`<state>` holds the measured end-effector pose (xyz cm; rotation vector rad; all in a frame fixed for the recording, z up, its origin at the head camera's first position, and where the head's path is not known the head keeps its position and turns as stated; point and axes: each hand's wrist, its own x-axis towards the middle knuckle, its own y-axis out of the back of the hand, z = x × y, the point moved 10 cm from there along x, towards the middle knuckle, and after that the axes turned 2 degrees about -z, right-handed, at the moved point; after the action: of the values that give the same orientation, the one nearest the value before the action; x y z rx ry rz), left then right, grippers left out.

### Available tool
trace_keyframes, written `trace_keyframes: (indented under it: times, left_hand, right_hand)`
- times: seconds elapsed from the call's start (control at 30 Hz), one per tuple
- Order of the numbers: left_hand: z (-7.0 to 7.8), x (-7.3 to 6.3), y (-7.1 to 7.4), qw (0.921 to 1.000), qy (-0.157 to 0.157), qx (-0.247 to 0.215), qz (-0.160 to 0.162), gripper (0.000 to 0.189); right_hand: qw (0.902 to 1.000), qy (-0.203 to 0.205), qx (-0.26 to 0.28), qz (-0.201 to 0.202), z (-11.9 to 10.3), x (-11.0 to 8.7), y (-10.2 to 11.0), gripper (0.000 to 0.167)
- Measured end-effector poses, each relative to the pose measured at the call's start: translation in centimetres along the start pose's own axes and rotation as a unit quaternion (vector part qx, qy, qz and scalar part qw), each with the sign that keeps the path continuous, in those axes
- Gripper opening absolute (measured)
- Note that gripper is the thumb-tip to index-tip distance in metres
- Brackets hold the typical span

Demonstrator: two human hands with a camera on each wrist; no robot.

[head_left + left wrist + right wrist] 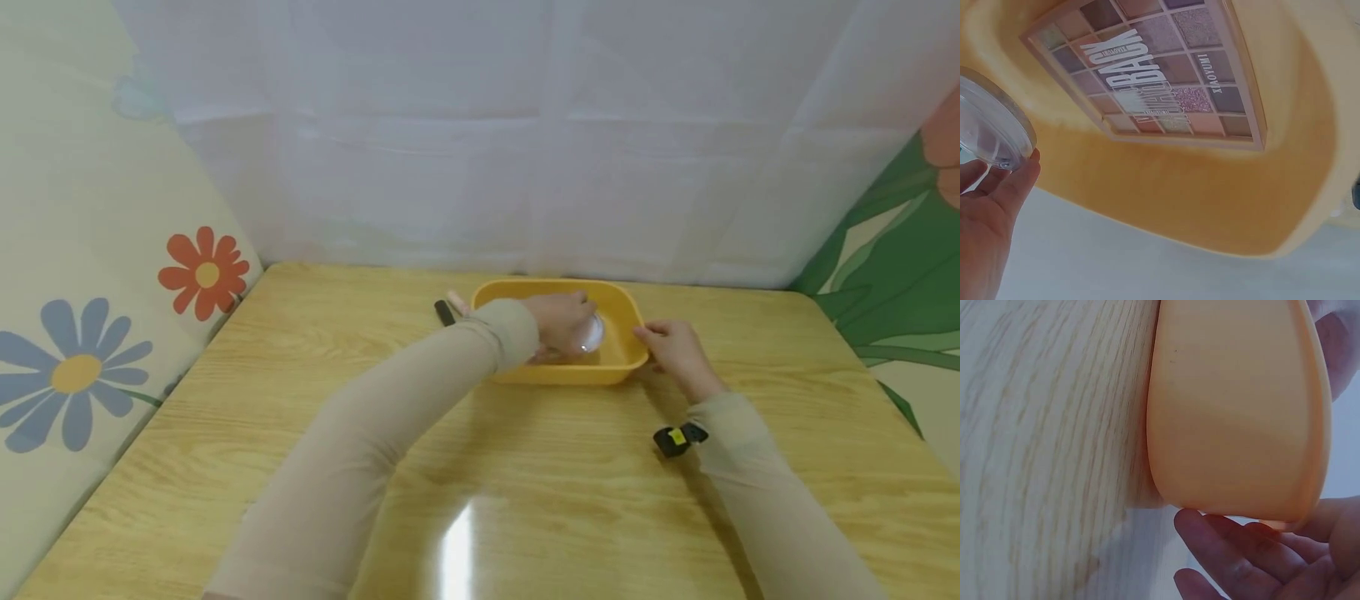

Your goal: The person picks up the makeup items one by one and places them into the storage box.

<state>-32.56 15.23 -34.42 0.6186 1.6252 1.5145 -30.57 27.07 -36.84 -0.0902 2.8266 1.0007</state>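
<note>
A yellow plastic basin (600, 373) stands toward the back of the table. Over its inside, my left hand (561, 321) holds a round, clear-lidded case (592, 333) by the edge, tilted in the left wrist view. Beside that hand, an eyeshadow palette (1166, 75) with a see-through lettered lid leans in the basin; the left hand and sleeve mostly hide it in the head view. At the basin's right end, my right hand (675, 354) pinches the rim, thumb at the top edge and fingers (1229, 550) against the outer wall.
Just left of the basin lie a black stick-like item (444, 312) and a pale pink one (458, 302), partly hidden by the sleeve. The wooden table (555, 500) meets a white cloth (420, 167) at its back edge. Flower-printed panels flank both sides.
</note>
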Motion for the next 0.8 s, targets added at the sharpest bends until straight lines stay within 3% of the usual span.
trace_keyframes:
  times: [0.23, 0.67, 0.8]
  left_hand:
    - [0.5, 0.9, -1.0, 0.9993, -0.007, -0.009, -0.036, 0.073]
    - [0.9, 2.7, -2.6, 0.9985, -0.009, 0.021, -0.049, 0.064]
    - [1.5, 2.9, -3.3, 0.9954, -0.03, 0.074, -0.052, 0.056]
  right_hand:
    - [0.9999, 0.009, -0.003, 0.009, -0.4, -0.1, 0.2, 0.046]
    - [0.9995, 0.012, 0.023, 0.015, 0.1, 0.1, 0.2, 0.044]
    - [0.9995, 0.006, 0.026, 0.014, 0.3, 0.1, -0.1, 0.043]
